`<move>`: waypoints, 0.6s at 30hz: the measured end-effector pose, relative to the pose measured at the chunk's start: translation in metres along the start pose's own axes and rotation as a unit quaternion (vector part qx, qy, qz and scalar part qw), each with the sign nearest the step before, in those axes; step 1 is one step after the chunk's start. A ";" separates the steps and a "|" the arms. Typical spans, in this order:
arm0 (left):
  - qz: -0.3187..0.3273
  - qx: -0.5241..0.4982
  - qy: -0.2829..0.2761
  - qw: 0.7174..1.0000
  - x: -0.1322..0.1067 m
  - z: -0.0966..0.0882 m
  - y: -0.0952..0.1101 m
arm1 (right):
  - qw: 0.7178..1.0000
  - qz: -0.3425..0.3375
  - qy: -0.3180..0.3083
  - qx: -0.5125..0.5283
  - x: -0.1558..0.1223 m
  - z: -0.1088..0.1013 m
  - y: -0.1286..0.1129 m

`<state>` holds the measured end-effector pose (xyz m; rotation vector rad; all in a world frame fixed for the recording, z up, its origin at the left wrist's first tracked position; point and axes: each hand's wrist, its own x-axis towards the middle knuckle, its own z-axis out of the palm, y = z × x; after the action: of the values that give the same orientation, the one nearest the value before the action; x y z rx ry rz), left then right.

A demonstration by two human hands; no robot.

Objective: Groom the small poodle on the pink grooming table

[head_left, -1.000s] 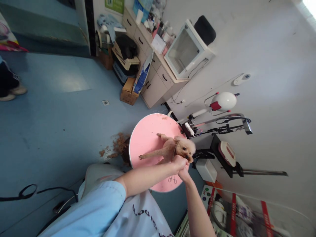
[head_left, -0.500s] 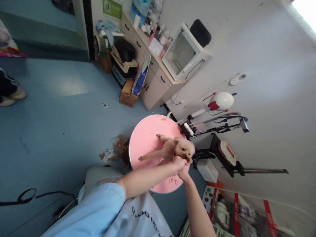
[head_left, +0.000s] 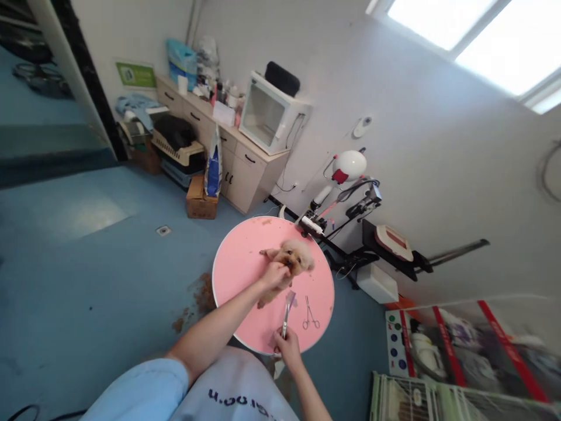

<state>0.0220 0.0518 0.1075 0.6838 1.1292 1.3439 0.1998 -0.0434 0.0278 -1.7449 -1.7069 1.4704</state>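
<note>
A small curly tan dog [head_left: 295, 252] is on the round pink table [head_left: 236, 251], its face toward the wall side. My left hand [head_left: 275, 275] is closed at the dog's chin, just under its mouth; the fingertips are partly hidden by fur. Near the table's front edge, my right hand [head_left: 288, 345] grips a pair of scissors [head_left: 286, 316], blades pointing away from me toward the dog. Beside them on the tabletop lies a ring-handled metal clamp [head_left: 309, 316].
Clipped fur [head_left: 204, 295] lies on the blue floor left of the table. Behind it stand a black stand with a white dryer [head_left: 350, 165], a drawer cabinet [head_left: 249, 175] and a cardboard box [head_left: 201, 199]. Cages [head_left: 403, 397] and shelving are at the lower right.
My right hand has left the dog's chin and drawn back to the table's near edge, where it now shows scissors. My left hand stays at the chin. The view has shifted right.
</note>
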 end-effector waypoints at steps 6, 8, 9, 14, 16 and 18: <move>0.000 0.078 -0.003 0.997 -0.008 -0.007 0.012 | 0.983 -0.015 0.050 0.176 0.026 0.013 -0.011; 0.016 0.104 -0.004 0.994 -0.011 -0.012 0.019 | 0.968 -0.010 0.010 0.250 0.028 0.022 -0.025; 0.023 0.120 -0.006 0.993 -0.013 -0.015 0.023 | 0.956 -0.014 -0.016 0.293 0.028 0.027 -0.033; 0.042 0.191 -0.016 0.981 -0.017 -0.022 0.038 | 0.909 -0.116 -0.032 0.400 0.033 0.052 -0.071; 0.050 0.214 -0.020 0.975 -0.017 -0.024 0.039 | 0.905 -0.138 -0.006 0.401 0.041 0.056 -0.081; 0.055 0.232 -0.018 0.971 -0.016 -0.025 0.038 | 0.916 -0.149 0.004 0.373 0.051 0.057 -0.088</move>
<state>-0.0140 0.0376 0.1366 1.1182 1.4098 1.1593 0.0932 -0.0008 0.0490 -1.0293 -1.0988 1.6528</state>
